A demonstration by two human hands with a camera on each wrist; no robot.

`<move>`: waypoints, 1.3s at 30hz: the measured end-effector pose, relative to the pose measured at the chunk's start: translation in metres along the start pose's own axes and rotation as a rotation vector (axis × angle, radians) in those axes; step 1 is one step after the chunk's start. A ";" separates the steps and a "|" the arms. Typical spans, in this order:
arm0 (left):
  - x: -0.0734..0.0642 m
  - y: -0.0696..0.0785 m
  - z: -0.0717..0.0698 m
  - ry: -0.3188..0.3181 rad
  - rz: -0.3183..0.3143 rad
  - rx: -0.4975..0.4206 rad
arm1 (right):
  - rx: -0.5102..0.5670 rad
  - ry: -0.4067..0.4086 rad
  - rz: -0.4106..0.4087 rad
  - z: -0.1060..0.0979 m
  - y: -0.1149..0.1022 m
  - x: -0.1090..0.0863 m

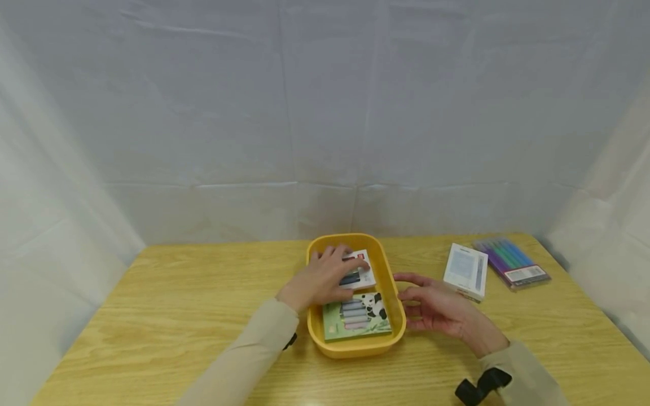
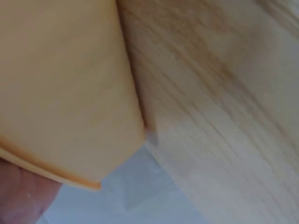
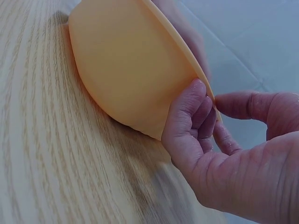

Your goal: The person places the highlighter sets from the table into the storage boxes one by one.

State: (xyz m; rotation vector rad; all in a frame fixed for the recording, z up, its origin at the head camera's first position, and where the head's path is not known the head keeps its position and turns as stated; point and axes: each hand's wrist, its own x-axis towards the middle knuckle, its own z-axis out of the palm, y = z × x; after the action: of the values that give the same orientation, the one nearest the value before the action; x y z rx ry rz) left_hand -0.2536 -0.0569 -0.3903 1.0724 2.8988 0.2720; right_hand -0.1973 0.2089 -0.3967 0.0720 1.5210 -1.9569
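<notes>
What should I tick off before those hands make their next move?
1. Yellow basket standing upright on the table: ok.
2. Right hand holding the basket's edge: ok, thumb and fingers meet its rim.
3. Panda box lying inside the basket: ok.
4. Left hand firmly gripping the small white box in the basket: cannot tell, the fingers cover part of it.
5. Table right of the basket free of things: not ok, a white carton and a pen pack lie there.
</notes>
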 end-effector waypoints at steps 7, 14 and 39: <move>0.006 -0.001 0.001 -0.033 -0.024 0.004 | 0.005 -0.015 -0.014 -0.001 0.000 0.000; 0.010 0.000 0.000 -0.077 -0.030 0.000 | 0.005 -0.009 -0.017 -0.001 0.001 0.000; -0.026 -0.009 -0.020 0.281 0.030 -0.100 | -0.011 0.025 -0.001 0.000 0.001 0.001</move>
State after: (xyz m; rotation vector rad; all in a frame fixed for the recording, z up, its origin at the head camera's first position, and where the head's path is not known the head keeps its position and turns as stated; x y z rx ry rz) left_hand -0.2420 -0.0838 -0.3725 1.1462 3.0697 0.6096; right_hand -0.1974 0.2084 -0.3978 0.0910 1.5483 -1.9546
